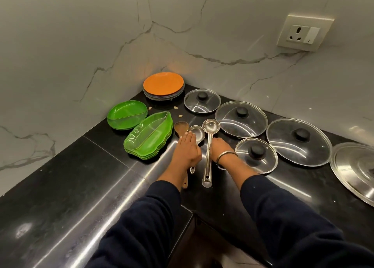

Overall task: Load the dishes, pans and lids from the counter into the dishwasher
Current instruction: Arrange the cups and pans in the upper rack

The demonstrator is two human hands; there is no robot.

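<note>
My left hand (187, 149) lies palm down over the handles of a steel spoon (196, 133) and a wooden spatula (180, 127), fingers reaching the spoon's bowl. My right hand (220, 147), with a bangle on the wrist, curls its fingers against the handle of a steel ladle (208, 156) lying on the black counter (81, 176). A stack of orange plates (163, 84) stands in the corner. Left of my hands are round green plates (126, 115) and leaf-shaped green plates (148, 135). Several glass lids (241, 119) lie to the right. No dishwasher is in view.
A steel lid (356, 169) sits at the far right edge. Marble walls close the corner, with a power socket (304, 33) on the right wall. A few small crumbs (176, 107) lie near the plates. The counter's inner corner edge (190, 211) is right below my arms.
</note>
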